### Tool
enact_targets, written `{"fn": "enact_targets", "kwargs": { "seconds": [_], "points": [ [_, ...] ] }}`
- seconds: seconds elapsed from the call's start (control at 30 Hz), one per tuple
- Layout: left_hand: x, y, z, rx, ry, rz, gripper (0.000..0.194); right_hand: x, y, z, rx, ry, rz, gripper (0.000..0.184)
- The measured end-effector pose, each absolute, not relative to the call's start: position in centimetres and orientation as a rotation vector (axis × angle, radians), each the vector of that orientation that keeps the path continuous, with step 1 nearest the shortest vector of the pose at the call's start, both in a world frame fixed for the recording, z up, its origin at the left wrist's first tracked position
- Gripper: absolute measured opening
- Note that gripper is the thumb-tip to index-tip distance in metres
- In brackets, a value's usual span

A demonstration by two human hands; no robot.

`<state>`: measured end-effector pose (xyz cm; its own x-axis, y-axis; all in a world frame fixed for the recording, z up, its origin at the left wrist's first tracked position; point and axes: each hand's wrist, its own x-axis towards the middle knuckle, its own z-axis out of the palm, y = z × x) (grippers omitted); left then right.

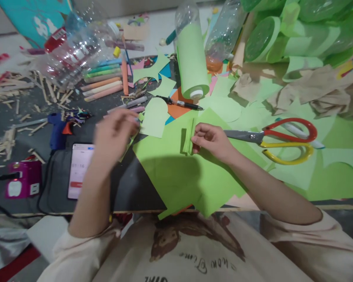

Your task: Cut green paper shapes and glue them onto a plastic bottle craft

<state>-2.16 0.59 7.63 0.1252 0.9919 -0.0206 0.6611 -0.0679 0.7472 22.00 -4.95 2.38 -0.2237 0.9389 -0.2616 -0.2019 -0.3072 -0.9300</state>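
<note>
Green paper strip [190, 137], narrow and folded, is located above the large green sheet [170, 168] near the centre of the worktop [125, 188]. Your right hand [210, 141] grips the strip along its right side, between thumb and curled fingers. Whether the strip's lower edge touches the sheet cannot be determined.

Your left hand [115, 133] is blurred, with its fingers partly bent, near the left edge of the pale green cut-out [154, 117]; you cannot tell from this view whether it grips anything. The cut-out has a rounded far end and overlaps the sheet's far-left edge.

To the right of your right hand lie the scissors [254, 136], with one red handle and one yellow handle; the blades point toward that hand and their tips are hidden behind it. Beyond the sheet, locate the black pen [184, 103], lying across orange paper [181, 111]. Behind the pen is the wrapped bottle [192, 58], covered in light green paper, its white cap facing you.

On your left side, the phone [79, 168] lies partly covered by your forearm, with the blue glue gun [56, 131] just beyond it.
</note>
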Motion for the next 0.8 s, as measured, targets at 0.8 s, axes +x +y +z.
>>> {"fn": "enact_targets", "kwargs": {
  "seconds": [0.8],
  "points": [
    [3.9, -3.1, 1.8, 1.824, 0.878, 0.848, 0.018, 21.2, -5.3, 2.8, -1.254, -1.076, 1.710, 0.027]
  ]
}}
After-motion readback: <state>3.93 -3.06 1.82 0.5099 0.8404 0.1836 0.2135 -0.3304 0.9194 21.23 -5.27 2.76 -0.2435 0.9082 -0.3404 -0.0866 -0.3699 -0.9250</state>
